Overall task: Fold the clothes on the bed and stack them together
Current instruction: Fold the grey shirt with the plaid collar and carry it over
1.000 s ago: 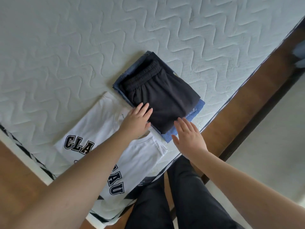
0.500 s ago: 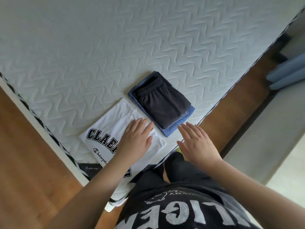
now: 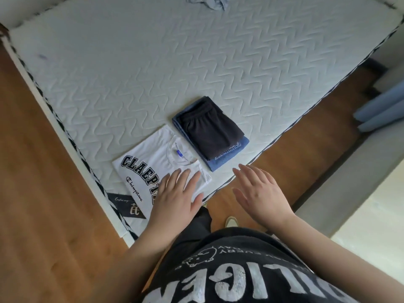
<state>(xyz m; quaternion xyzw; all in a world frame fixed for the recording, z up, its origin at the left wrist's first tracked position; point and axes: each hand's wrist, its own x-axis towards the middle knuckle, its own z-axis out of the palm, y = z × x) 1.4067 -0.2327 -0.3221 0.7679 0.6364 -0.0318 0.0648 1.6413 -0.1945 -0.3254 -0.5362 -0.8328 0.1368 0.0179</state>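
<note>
Folded black shorts [image 3: 211, 132] lie on top of a folded blue garment [image 3: 227, 157], forming a small stack near the mattress's near edge. Left of the stack lies a folded white T-shirt [image 3: 148, 160] with black lettering. My left hand [image 3: 177, 193] is flat with straight fingers over the T-shirt's near corner. My right hand [image 3: 256, 191] is open with spread fingers, off the bed's edge, just short of the blue garment and holding nothing. A crumpled pale blue garment [image 3: 208, 2] lies at the far end of the mattress.
The white quilted mattress [image 3: 131, 73] has a black-and-white trimmed edge. Wooden flooring [image 3: 39, 193] lies left, and a wooden strip [image 3: 306, 145] runs along the bed's right side. Blue fabric [image 3: 384, 106] hangs at the right. My dark printed shirt fills the bottom.
Both hands have drawn back from the black shorts toward me. The left hand now lies over the white T-shirt, the right beyond the bed's edge. The view has pulled back, showing more mattress.
</note>
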